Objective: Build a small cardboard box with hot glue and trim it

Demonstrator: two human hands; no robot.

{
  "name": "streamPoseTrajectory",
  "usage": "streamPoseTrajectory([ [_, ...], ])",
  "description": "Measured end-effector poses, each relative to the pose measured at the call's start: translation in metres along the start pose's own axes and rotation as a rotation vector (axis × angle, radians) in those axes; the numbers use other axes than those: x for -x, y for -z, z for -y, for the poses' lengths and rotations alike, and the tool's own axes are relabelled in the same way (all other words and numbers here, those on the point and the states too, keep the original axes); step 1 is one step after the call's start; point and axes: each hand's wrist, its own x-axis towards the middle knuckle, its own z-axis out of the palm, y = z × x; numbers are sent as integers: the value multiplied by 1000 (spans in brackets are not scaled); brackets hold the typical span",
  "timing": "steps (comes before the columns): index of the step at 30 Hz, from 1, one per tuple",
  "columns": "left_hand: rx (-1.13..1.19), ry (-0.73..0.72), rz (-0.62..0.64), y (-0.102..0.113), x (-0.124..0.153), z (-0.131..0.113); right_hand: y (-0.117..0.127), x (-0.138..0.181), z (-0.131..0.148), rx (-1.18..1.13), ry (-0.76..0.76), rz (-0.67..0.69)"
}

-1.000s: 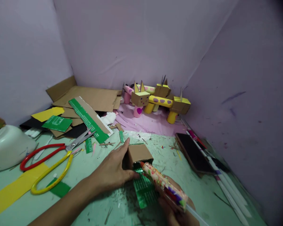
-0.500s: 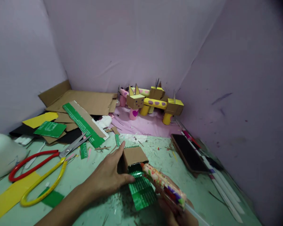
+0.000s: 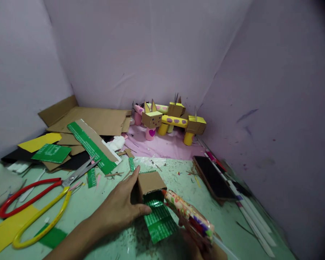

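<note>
A small brown cardboard box stands on the table with its near end open and a shiny green printed flap hanging down from it. My left hand grips the box from the left, thumb by the flap and index finger along the far side. In my right hand is a glue gun wrapped in floral paper, with a clear glue stick running out of its back. Its reddish nozzle touches or nearly touches the right corner of the box's open edge. Much of my right hand is dark and hidden behind the gun.
Scissors with red and yellow handles lie open at left, near cardboard scraps and a green-printed strip. Cardboard animal figures stand at the back. A dark phone-like slab and white rods lie at right.
The nozzle has slid a little rightward along the box's open edge to its corner. My left hand keeps its hold. The whole view has shifted slightly.
</note>
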Motion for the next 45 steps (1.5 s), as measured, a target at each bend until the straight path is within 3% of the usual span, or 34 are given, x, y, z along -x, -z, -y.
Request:
streamPoseTrajectory([
  [6,-9,23,-24,-1,1,0,-1,-2,-17,-54,102,53],
  [11,-6,8,-30,-1,1,2,-3,-4,-12,-78,148,68],
  [23,12,2,-26,-2,-2,6,-4,1,18,-84,72,-112],
  [45,-18,-12,-73,-3,-2,10,5,0,21,-162,-49,-70],
])
